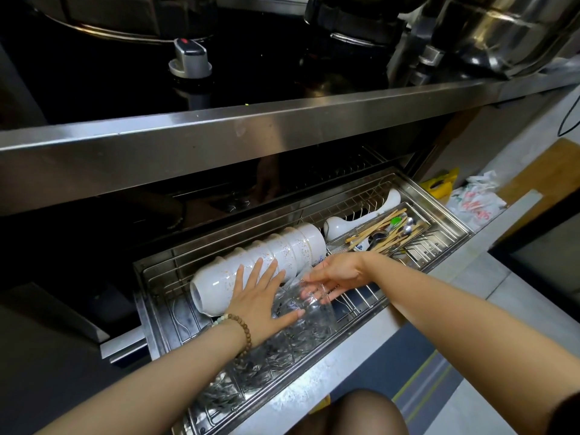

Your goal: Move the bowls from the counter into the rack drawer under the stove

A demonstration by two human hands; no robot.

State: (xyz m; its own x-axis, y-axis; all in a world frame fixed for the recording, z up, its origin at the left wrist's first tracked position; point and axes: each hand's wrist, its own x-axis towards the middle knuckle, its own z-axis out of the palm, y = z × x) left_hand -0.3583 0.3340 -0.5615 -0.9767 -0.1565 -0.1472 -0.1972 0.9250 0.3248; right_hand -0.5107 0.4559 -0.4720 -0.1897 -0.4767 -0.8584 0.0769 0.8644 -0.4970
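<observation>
The stacked white ceramic bowls (273, 255) at the rack's far left carry a fine scatter of gold flecks. The nearer clear glass bowls (282, 350) show a cut, leaf-like facet pattern, grey against the silver wire rack drawer (439, 246). A round-bead wooden bracelet (243, 334) is brown with a few pale beads. To the right lie plain white ceramic spoons (339, 227) and tan wooden chopsticks (386, 230). On the floor, far right, are a yellow plastic bag (439, 186) and a white plastic bag (474, 205) printed red. The black glass stove top (94, 89) has a silver knob (190, 61) marked red.
</observation>
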